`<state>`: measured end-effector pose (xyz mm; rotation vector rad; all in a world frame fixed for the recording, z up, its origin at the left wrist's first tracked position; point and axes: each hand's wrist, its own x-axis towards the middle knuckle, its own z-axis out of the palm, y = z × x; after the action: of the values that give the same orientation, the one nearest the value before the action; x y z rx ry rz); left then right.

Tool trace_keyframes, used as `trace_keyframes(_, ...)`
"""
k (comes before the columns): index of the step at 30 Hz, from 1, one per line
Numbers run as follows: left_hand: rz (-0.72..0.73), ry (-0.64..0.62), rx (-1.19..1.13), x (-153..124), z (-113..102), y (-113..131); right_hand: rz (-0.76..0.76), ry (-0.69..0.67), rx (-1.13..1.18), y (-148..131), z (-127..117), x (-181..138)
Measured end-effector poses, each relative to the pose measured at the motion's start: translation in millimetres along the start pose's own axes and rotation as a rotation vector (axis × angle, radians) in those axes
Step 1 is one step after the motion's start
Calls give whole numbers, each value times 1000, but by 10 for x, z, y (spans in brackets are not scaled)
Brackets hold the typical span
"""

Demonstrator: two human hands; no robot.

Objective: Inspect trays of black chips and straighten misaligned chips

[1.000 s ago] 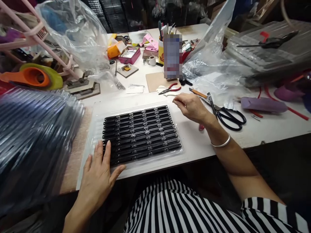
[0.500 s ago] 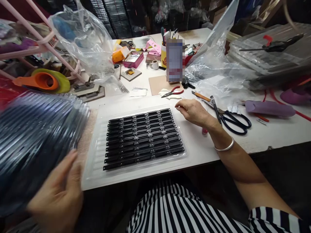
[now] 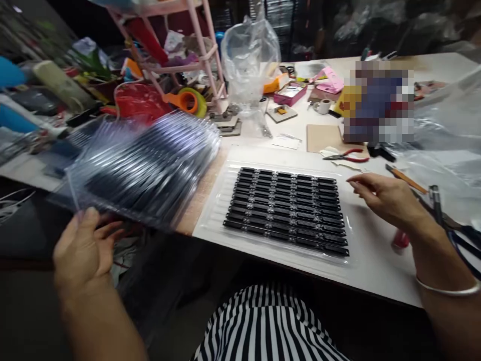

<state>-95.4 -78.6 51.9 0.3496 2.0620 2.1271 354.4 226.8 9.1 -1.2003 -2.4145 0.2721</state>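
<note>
At the left, my left hand (image 3: 80, 248) pinches the near corner of a stack of clear plastic trays (image 3: 143, 165) filled with dark strips; the stack is blurred by motion and lies over the table's left part. My right hand (image 3: 389, 200) rests just beyond the right edge of another clear plastic tray (image 3: 214, 205), its fingers loosely bent with nothing visible in them. Rows of black slotted strips (image 3: 287, 210) fill most of that tray, leaving its left end bare.
Behind the tray lie red-handled pliers (image 3: 349, 156) and a brown board (image 3: 323, 138). A cutter knife (image 3: 406, 178) and dark-handled scissors (image 3: 466, 245) are near my right forearm. A pink rack (image 3: 206, 55), tape dispenser (image 3: 186, 102) and plastic bag (image 3: 250, 65) stand at the back left.
The view has turned left. My left hand has carried the stack of trays away leftward and lowered it at the table's left part. My right hand stays beside the tray of strips.
</note>
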Motion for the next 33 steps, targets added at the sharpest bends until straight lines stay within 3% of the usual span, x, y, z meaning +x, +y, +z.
trace_keyframes(2, -123, 60, -57, -16, -11, -7, 36, -20, -7, 25, 18, 14)
trace_keyframes(4, -140, 59, -85, -88, -13, 23, 75, -36, -5, 33, 27, 32)
trace_keyframes(13, 226, -6, -230, -341, 12, 89, 54, 147, 127, -299, -71, -34)
trace_keyframes(16, 239, -19, -265, -416, 98, 178, 28, 213, 263, -506, -152, -117)
trace_keyframes(19, 124, -177, -342, -524, 305, 256, 7, 257, 605, -716, -262, -152)
trace_keyframes(23, -26, -483, -471, -707, 711, 311, 96, 87, 1113, -948, -452, -122)
trace_keyframes(26, -81, -629, -499, -830, 952, 364, 180, 86, 1259, -1031, -572, -152)
trace_keyframes(29, -41, -595, -536, -869, 1025, 422, 181, 223, 1043, -933, -596, -290)
trace_keyframes(33, 43, -360, -592, -772, 929, 417, 397, 245, 256, -506, -442, -566)
